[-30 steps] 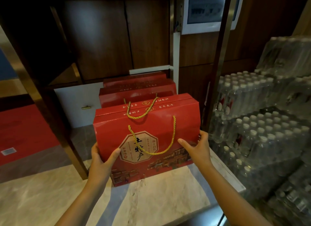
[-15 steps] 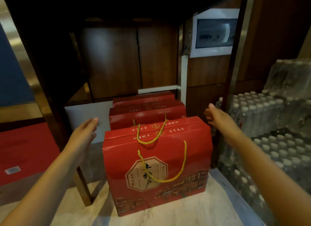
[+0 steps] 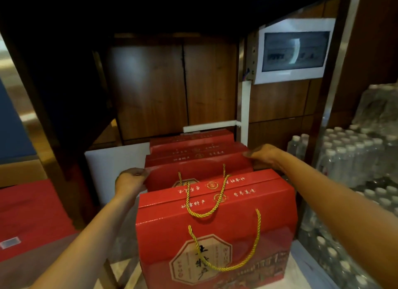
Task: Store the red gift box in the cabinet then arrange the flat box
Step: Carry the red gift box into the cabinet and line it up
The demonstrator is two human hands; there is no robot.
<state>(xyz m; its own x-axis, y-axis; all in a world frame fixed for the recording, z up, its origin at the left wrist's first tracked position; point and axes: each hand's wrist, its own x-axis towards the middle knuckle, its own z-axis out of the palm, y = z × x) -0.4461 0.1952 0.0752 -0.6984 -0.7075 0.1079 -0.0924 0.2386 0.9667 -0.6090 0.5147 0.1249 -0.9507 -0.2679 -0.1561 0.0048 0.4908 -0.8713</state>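
Front red gift box (image 3: 215,230): bottom cut off by lower frame edge. It hides the lower part of the second red box (image 3: 198,170). Rearmost boxes (image 3: 191,141): only tops visible. White flat box (image 3: 114,166): partly hidden behind left hand (image 3: 129,181).

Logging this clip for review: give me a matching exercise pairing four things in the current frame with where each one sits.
Things:
1. nearest red gift box
2. left hand
3. water bottles
4. white panel

Places:
A. stacked in wrapped packs at the right edge of the view
B. at the left end of the second red gift box
C. standing at the front on the marble surface, rope handles on top
D. leaning left of the row of red boxes

Pairs: 1-C, 2-B, 3-A, 4-D
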